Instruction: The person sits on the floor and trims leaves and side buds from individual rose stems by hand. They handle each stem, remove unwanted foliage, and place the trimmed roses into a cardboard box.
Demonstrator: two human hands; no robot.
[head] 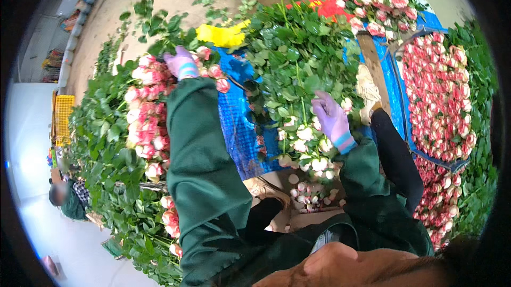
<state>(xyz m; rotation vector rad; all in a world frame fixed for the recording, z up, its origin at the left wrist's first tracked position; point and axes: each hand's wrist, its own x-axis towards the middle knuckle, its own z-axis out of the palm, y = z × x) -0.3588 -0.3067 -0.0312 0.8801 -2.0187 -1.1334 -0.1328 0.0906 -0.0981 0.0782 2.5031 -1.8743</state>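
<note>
My left hand (181, 62), in a purple glove with a striped cuff, lies at the top of a long row of pink-and-white roses (145, 107); its fingertips are hidden among blooms and leaves. My right hand (330, 117), gloved alike, hovers over the leafy stems of a rose pile (295, 59), fingers slightly curled; whether they touch a stem is not clear. Pale rose heads (305, 133) lie just below and left of it. A blue sheet (233, 115) spreads between the two hands. Beside the left hand, a few pink roses (215, 72) rest near a yellow cloth or bag (222, 34).
Many packed roses (435, 95) stand behind a blue-edged divider at right, past a wooden board (373, 59). More roses (383, 5) lie at upper right by a red sheet (331, 6). Loose petals (309, 197) litter the floor. Another person (72, 199) is at far left.
</note>
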